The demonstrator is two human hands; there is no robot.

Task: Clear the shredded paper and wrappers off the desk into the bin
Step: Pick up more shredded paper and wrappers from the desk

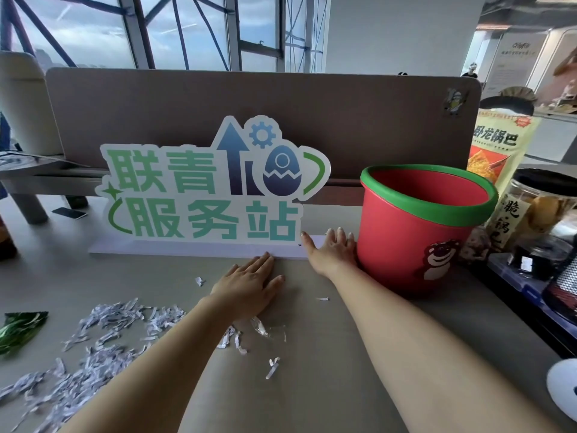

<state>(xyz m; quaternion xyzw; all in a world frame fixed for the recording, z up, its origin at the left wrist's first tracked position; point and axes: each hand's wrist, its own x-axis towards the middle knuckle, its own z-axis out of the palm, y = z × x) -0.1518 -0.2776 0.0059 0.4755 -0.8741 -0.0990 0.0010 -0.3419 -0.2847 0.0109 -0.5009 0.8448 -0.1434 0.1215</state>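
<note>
The shredded paper [103, 332] is lying heaped at seven o'clock on the desk [312, 370], with a green wrapper [22, 329] at nine; a loose sweep could be scattering strips over the edge. The left hand [249, 285] is lying flat, fingers straight; the right hand [331, 248], fingers spread, is touching the bin [406, 245] at three. A sign [203, 189] is crowding twelve.

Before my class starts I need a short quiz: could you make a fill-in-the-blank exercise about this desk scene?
The red bin has a ____ rim.
The sticker on it shows a ____.
The green wrapper lies to the ____ of the shredded paper.
Missing words: green; bear; left.
</note>
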